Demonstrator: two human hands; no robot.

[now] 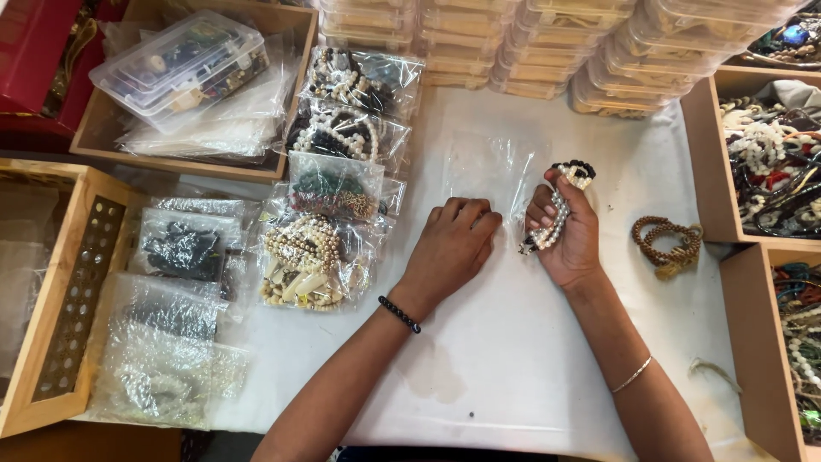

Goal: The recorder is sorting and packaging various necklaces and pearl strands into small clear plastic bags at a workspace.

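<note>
My right hand (566, 235) is closed around a bunched beaded bracelet (560, 210) of white and black beads, held just above the white table (513, 359). My left hand (451, 246) rests palm down with curled fingers on the lower edge of a clear plastic bag (487, 167) that lies flat on the table. The bag's right side touches the beads in my right hand. A black bead band sits on my left wrist, a thin silver bangle on my right.
Filled bags of beaded jewellery (325, 248) lie stacked to the left. A brown bead bracelet (667, 244) lies at the right. Wooden trays (774, 162) of loose jewellery line the right edge. Clear plastic boxes (564, 43) are stacked at the back; a wooden box (64, 291) stands left.
</note>
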